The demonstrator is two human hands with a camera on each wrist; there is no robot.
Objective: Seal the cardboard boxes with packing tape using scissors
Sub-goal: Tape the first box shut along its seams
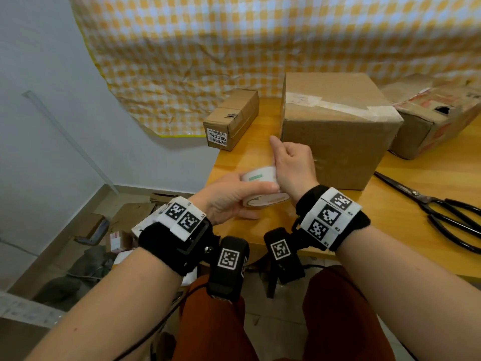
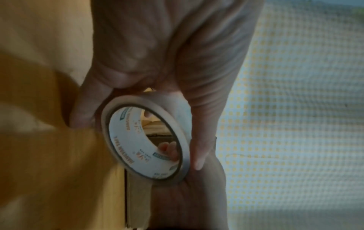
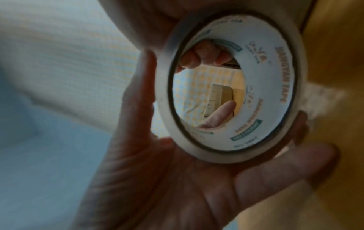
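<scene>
Both hands, left (image 1: 229, 196) and right (image 1: 292, 165), grasp the white roll of packing tape (image 1: 263, 187) above the wooden counter (image 1: 390, 212), near the brown cardboard box (image 1: 338, 126).

— What sort of place is this?
— A makeshift home packing corner. A wooden table (image 1: 260, 225) stands against a checked cloth (image 1: 234, 48) hung on the wall.
— What else?
— Cardboard boxes (image 1: 338, 131) on the table, clutter on the floor (image 1: 99, 246) left of it.
</scene>
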